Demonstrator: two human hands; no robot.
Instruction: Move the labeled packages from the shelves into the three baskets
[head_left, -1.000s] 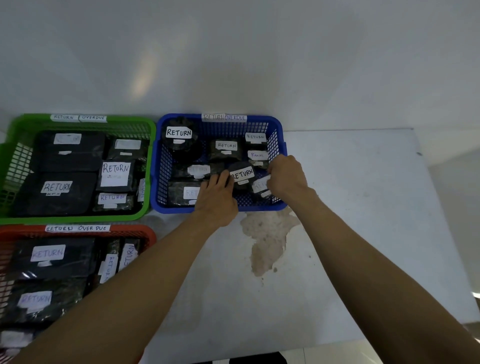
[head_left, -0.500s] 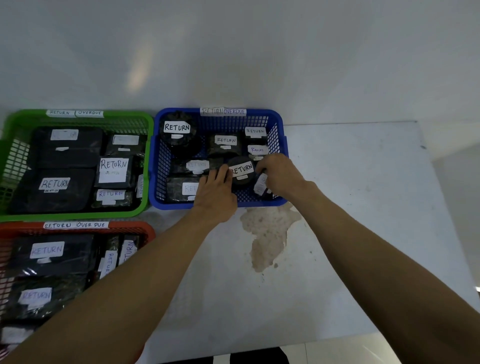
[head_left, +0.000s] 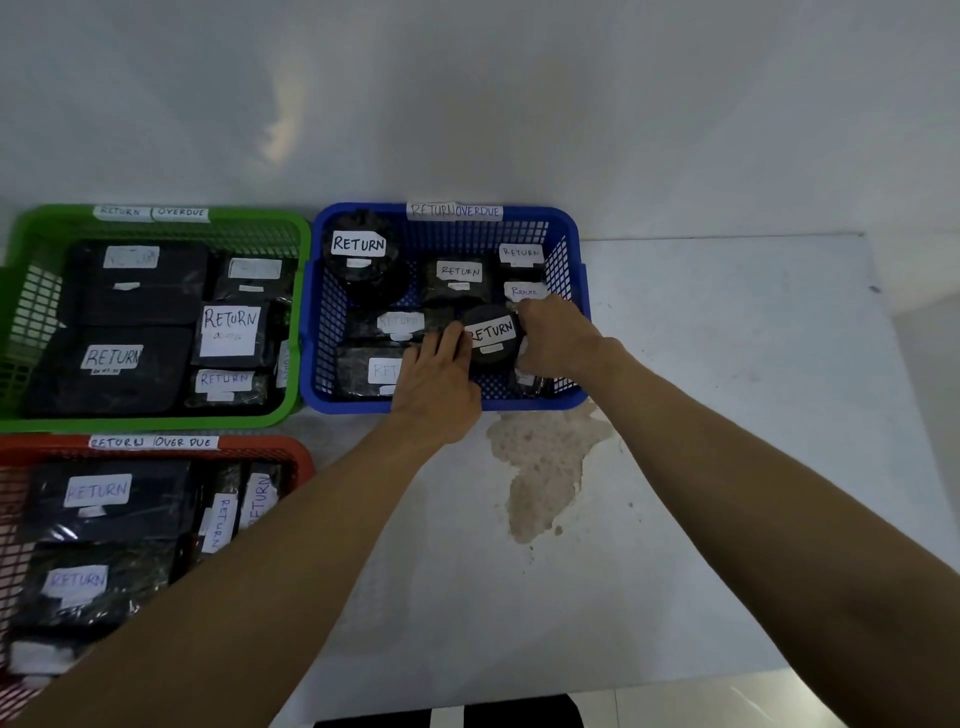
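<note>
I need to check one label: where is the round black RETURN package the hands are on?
Head view: the round package sits in the blue basket, near its front right, between the left hand and right hand.

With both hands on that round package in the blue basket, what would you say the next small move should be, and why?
Probably let go and draw both hands back. The round package already sits inside the blue basket among the others, label up, with the left hand and right hand on either side of it, so it looks placed.
</note>
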